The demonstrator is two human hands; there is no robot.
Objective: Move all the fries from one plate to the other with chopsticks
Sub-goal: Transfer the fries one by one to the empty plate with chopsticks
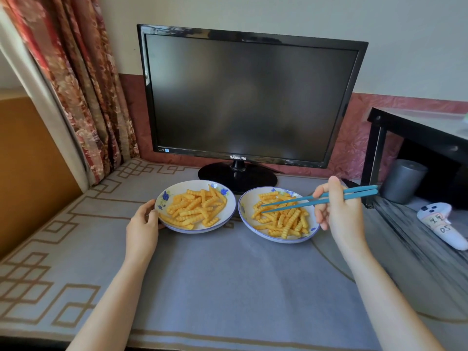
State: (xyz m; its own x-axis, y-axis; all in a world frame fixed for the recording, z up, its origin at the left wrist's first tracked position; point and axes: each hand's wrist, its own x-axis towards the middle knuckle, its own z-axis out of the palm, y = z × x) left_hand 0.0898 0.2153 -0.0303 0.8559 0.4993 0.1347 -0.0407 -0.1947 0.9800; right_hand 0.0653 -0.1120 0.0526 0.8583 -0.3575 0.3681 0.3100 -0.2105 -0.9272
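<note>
Chopsticks (291, 200), blue plastic, gripped in my right hand (339, 211), hover tips-apart over right white plate's (245, 211) crinkle-cut fries (286, 221), pinch likely next; left hand (141, 224) grips left plate (174, 189).

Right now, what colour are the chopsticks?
The chopsticks are teal blue, clearest in the head view.

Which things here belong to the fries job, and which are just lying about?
Job: white flowered left plate, white flowered right plate, yellow crinkle-cut fries, blue plastic chopsticks, right hand gripping them, left hand holding left plate.
Lying about: black Samsung monitor, grey cylindrical container, white handheld controller, black side table.
</note>
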